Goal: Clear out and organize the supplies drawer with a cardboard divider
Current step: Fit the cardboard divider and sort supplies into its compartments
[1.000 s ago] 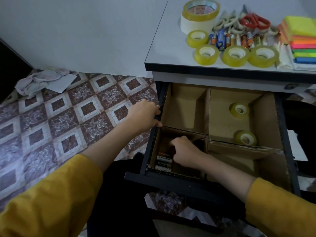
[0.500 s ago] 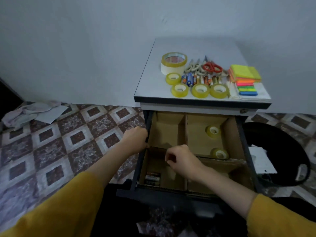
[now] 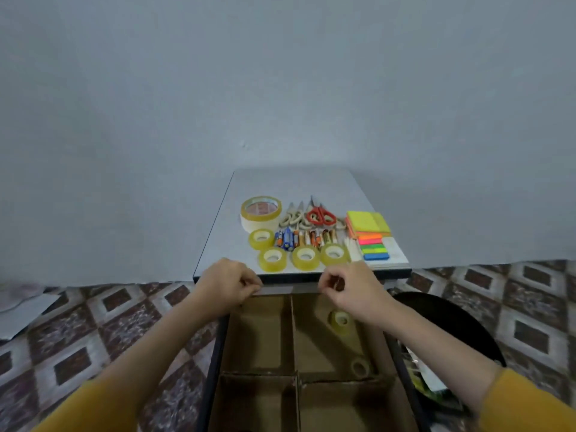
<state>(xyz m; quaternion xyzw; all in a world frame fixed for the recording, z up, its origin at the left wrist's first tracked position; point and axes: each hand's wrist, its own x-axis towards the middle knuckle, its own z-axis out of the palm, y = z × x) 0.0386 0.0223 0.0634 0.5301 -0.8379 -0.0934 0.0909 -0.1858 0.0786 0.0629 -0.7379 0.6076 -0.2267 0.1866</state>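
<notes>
The open drawer fills the bottom centre, fitted with a cardboard divider that forms several compartments. Two small yellow tape rolls lie in the back right compartment. My left hand hovers at the cabinet's front edge with curled fingers and nothing in it. My right hand hovers beside it over the drawer's back, fingers curled too, holding nothing I can see. On the cabinet top lie several small tape rolls, a big tape roll, batteries, scissors and sticky notes.
A black bin stands on the tiled floor right of the drawer, with paper in it. A sheet of paper lies on the floor at far left. A plain grey wall rises behind the cabinet.
The view has tilted up and drawn back. My left hand let go of the drawer's left edge and my right hand came out of the front left compartment; both rose to the cabinet's front edge.
</notes>
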